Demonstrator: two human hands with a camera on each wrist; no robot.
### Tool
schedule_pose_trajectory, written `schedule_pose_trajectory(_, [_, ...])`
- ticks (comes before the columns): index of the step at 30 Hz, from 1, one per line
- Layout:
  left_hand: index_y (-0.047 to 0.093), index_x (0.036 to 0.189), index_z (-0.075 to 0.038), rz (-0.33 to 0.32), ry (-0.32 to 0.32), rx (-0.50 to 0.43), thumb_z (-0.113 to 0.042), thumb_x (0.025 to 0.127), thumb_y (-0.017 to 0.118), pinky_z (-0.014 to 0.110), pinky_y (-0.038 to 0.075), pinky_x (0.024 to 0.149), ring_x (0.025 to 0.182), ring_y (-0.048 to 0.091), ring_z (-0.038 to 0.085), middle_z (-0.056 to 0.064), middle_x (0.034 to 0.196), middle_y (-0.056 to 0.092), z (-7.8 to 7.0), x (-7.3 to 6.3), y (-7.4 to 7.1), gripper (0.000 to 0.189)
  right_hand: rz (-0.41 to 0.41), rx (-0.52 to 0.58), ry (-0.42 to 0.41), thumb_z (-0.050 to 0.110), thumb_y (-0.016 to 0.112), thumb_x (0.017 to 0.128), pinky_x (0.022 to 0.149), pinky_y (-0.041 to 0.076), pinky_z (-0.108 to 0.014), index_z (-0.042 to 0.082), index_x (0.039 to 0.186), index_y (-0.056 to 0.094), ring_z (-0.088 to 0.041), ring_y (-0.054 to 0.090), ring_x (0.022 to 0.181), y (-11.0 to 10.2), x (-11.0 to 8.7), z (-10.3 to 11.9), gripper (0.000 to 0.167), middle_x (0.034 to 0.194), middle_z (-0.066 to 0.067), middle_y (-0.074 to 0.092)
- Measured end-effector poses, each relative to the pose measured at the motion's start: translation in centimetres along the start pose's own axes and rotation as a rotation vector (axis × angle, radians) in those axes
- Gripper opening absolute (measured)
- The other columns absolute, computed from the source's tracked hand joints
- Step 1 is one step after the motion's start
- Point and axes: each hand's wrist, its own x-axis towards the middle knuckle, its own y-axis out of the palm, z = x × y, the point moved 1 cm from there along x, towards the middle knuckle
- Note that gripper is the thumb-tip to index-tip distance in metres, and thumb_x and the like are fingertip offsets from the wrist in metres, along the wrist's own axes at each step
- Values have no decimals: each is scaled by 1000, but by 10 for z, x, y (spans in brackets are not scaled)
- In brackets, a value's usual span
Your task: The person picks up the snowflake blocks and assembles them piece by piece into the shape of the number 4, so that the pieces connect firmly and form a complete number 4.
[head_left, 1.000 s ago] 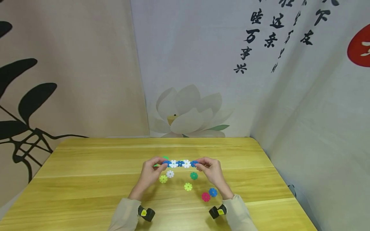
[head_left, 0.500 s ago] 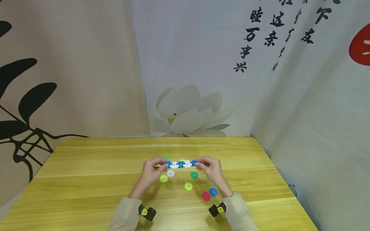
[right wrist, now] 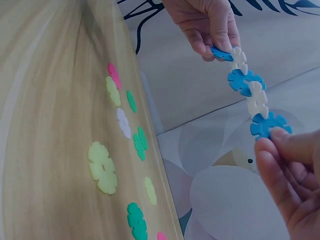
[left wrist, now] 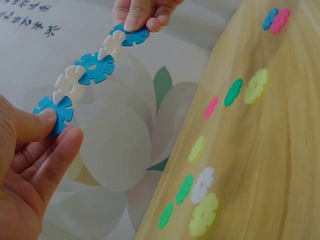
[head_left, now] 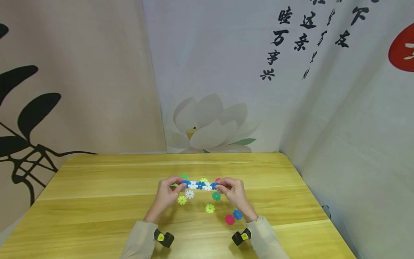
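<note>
A chain of interlocking snowflake discs [head_left: 200, 185], blue and white by turns, is held up above the table in a nearly straight row. My left hand [head_left: 167, 194] pinches the blue disc [left wrist: 63, 111] at its left end between thumb and fingers. At the opposite end, the thumb and fingers of my right hand [head_left: 236, 194] grip another blue disc [right wrist: 266, 124]. Between these ends, two white discs [left wrist: 70, 84] slot into a middle blue disc [left wrist: 102, 70]. The notched edges of neighbouring discs fit into each other.
Loose discs lie on the wooden table [head_left: 97, 216] below and beyond the chain: a white one [head_left: 189, 194], a green one [head_left: 216, 196], several yellow ones [head_left: 210, 208], and a pink one [head_left: 229, 219] beside a blue one [head_left: 237, 214]. A printed curtain [head_left: 220, 54] hangs behind.
The right end of the chain has dipped slightly with my right hand, and a pink disc behind that hand has come into sight. Both hands keep their hold.
</note>
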Motion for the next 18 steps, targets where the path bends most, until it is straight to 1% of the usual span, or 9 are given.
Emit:
schedule_pose_trajectory(2, [66,85,7,-7,-37,0,12,82,63,26,56,52,67,65,34,15,76,62,7,1,0,6,-19,12,25,-13,64,80,55,55,-46,-15,83,65,-31,64,56,1,0,0,4,69,-26,64])
schedule_pose_trajectory(4, [67,87,6,-20,-73,-32,10,83,63,20,50,44,67,66,29,14,78,62,16,2,1,7,-39,28,59,-12,64,81,56,56,-45,-15,84,65,-34,64,58,2,0,1,5,70,-26,64])
schedule_pose_trajectory(6, [65,90,7,-32,-65,-98,10,84,62,16,48,43,68,66,21,18,81,61,22,2,3,8,-52,39,86,-11,64,82,57,57,-41,-14,85,66,-41,62,61,3,1,2,5,71,-26,64])
schedule_pose_trajectory(8, [63,94,12,-47,-34,-178,12,84,61,17,51,47,70,64,14,23,85,61,25,3,6,10,-57,48,97,-10,64,82,58,57,-41,-14,85,66,-46,61,63,3,1,3,5,72,-27,63])
schedule_pose_trajectory(9, [61,95,14,-54,-19,-224,14,83,60,18,54,52,72,64,13,24,87,60,26,3,8,12,-59,49,101,-10,64,82,58,58,-40,-14,85,66,-47,61,64,3,1,4,5,73,-27,64])
schedule_pose_trajectory(11, [57,98,19,-71,-2,-315,16,82,59,22,57,65,76,63,9,21,89,61,26,4,11,16,-59,49,99,-10,64,82,58,58,-39,-13,85,66,-46,61,63,4,2,5,5,73,-26,64])
schedule_pose_trajectory(12, [55,99,20,-81,-11,-354,17,82,58,23,57,67,78,62,8,17,89,62,25,4,13,17,-60,51,98,-10,64,82,58,58,-40,-14,85,65,-45,62,63,4,2,6,5,73,-25,64])
schedule_pose_trajectory(15, [51,102,23,-108,-81,-475,19,80,58,25,57,69,79,63,9,4,87,63,25,3,17,23,-68,47,95,-10,65,82,57,58,-35,-13,84,65,-30,65,60,5,3,9,5,73,-24,64])
schedule_pose_trajectory(18, [51,106,20,-122,-155,-565,19,79,57,25,57,70,77,62,10,-1,84,63,23,2,23,28,-77,47,88,-10,65,81,58,58,-35,-14,83,65,-11,64,60,7,4,12,4,73,-24,64])
